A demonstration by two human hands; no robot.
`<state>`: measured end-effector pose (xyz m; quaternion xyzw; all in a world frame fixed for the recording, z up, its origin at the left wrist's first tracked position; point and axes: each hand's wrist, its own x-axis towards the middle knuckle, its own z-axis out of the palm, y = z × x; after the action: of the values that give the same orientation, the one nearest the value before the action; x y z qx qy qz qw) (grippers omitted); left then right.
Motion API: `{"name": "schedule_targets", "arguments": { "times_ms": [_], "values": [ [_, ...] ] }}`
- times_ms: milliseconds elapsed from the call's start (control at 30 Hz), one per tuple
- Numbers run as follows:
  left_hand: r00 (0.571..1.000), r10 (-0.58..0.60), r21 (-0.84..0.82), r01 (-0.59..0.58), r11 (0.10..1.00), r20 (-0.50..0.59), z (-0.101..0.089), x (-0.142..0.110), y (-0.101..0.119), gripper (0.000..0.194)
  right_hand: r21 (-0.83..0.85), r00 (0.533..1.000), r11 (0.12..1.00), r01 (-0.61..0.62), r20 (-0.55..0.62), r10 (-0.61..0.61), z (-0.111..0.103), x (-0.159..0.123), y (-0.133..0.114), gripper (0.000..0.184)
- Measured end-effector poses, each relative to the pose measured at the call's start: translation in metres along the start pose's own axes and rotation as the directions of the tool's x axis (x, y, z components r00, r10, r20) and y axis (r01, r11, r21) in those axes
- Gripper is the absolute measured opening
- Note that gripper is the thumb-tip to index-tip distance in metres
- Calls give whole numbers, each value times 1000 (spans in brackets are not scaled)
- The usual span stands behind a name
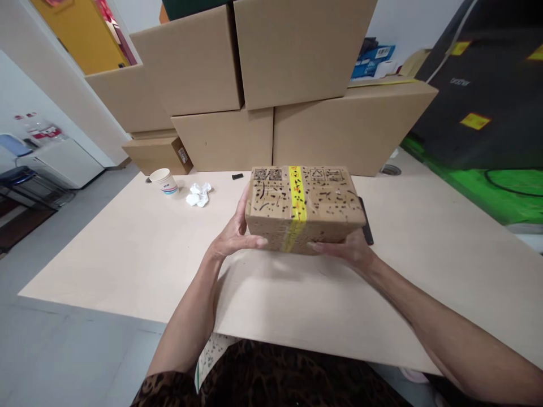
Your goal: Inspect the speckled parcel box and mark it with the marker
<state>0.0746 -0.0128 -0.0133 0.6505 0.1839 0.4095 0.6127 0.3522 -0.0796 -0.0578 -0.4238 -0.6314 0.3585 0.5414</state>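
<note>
A brown cardboard box (271, 206) with black marks and printed symbols is held in front of me over the table. Yellow printed tape (298, 195) runs across its top and down the near side. My left hand (237, 232) grips its left side, thumb on the near face and fingers mostly hidden behind. On the right, my right hand (350, 247) holds the lower right corner, with its thumb along the near lower edge and the other fingers out of sight. Behind that corner, a flat black object (367, 223) lies partly hidden on the table.
Large cartons (224, 138) are stacked along the back of the table (110, 254). At the left stand a paper cup (164, 182) and crumpled white tissue (198, 195). A small black piece (237, 176) lies near the cartons. Dark equipment (487, 85) stands at the right.
</note>
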Motion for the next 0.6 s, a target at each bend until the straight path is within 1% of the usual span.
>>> {"name": "schedule_targets", "arguments": {
  "times_ms": [100, 233, 333, 400, 500, 600],
  "values": [
    [999, -29, 7, 30, 1000, -46, 3, 2, -1, 98, 79, 999, 997, -22, -28, 24, 3, 4, -8, 123],
    [991, -2, 27, 5, 1000, -132, 5, 4, -4, 86, 156, 999, 987, -34, -2, 35, 2, 9, -9, 106],
    [979, -16, 10, 19, 1000, -203, 5, 6, -7, 75, 216, 997, 974, -71, 57, 60, 1, 9, -5, 104],
    [971, -33, -12, 31, 999, -238, 3, 6, -10, 69, 218, 992, 971, -95, 104, 73, 2, 8, -2, 105],
    [968, -36, -42, 26, 999, -248, 0, 7, -13, 67, 205, 989, 972, -111, 124, 87, 3, 7, -2, 100],
    [973, -71, -68, 58, 996, -220, -3, 7, -14, 65, 209, 990, 969, -128, 89, 111, 4, 7, -1, 91]
  ]
}}
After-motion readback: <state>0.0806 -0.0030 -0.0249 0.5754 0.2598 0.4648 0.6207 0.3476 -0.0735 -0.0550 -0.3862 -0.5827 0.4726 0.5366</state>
